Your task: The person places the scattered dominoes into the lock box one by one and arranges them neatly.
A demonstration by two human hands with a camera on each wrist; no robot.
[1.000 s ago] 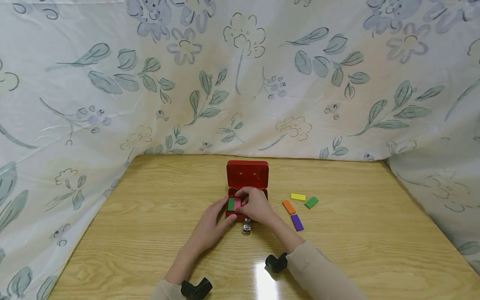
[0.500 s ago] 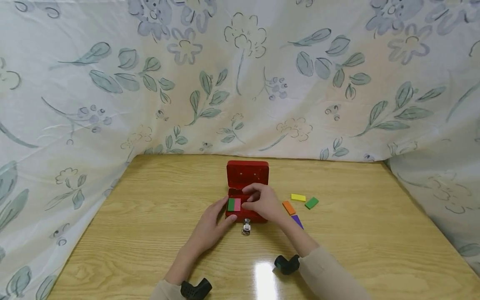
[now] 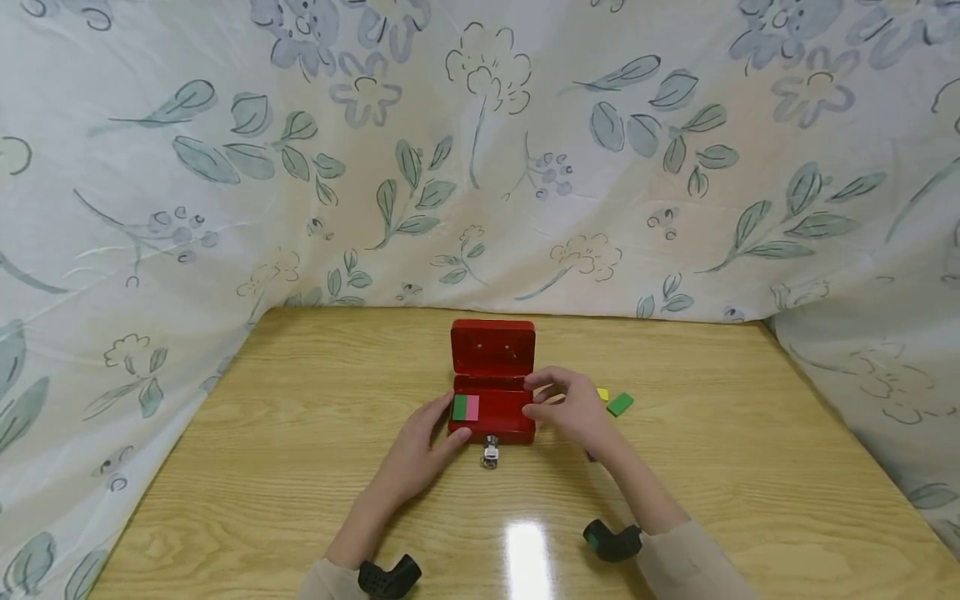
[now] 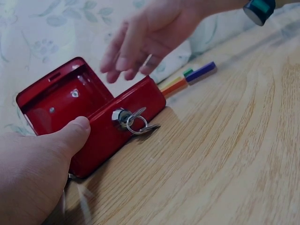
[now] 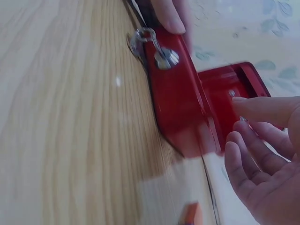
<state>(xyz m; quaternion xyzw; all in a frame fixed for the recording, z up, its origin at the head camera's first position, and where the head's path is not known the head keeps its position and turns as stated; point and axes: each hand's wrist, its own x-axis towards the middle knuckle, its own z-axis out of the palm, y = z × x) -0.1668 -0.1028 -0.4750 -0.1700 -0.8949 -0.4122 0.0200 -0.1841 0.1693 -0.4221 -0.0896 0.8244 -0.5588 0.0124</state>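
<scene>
Gripping the box point(image 3: 504, 412) with my left hand point(image 3: 422, 446), I seem mid-packing; my loose, empty right hand point(image 3: 576, 408) likely needs another block point(image 3: 620, 405).

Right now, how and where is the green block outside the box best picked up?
Likely pinched from above, mid-length across its long edges: the green block lies flat on the table, longer than wide. Coming from its right looks easiest, since the yellow block and the right hand sit close on its left.
</scene>
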